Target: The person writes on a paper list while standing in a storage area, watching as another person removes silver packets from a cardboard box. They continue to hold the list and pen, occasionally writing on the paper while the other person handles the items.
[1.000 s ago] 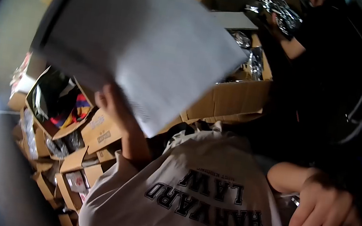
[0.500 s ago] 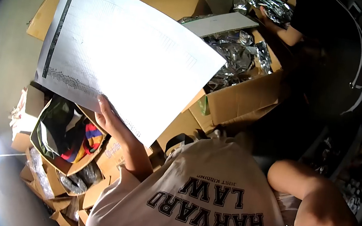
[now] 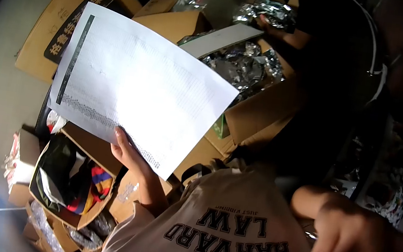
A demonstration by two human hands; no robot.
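My left hand (image 3: 128, 152) pinches the lower edge of a large printed sheet of paper (image 3: 116, 71), with the thumb on its face. Small rows of print and a dark strip cover the sheet, but glare washes out its middle. My right hand (image 3: 345, 246) is raised close to the camera at lower right, its fingers curled downward. A tiny red spot shows by those fingers; whatever they hold is too dark to make out. Between my hands is my light T-shirt (image 3: 227, 234) with dark lettering.
Behind the sheet stands an open carton (image 3: 267, 104) of silvery plastic packages (image 3: 241, 67). Another open box (image 3: 72, 206) at left holds dark and striped fabric. A co-worker in dark clothes (image 3: 325, 66) handles a shiny package (image 3: 268, 13) at the top right.
The view has shifted, so the sheet and my left hand appear lower. The co-worker and cartons appear farther left. My right hand has turned slightly, with its fingers still curled.
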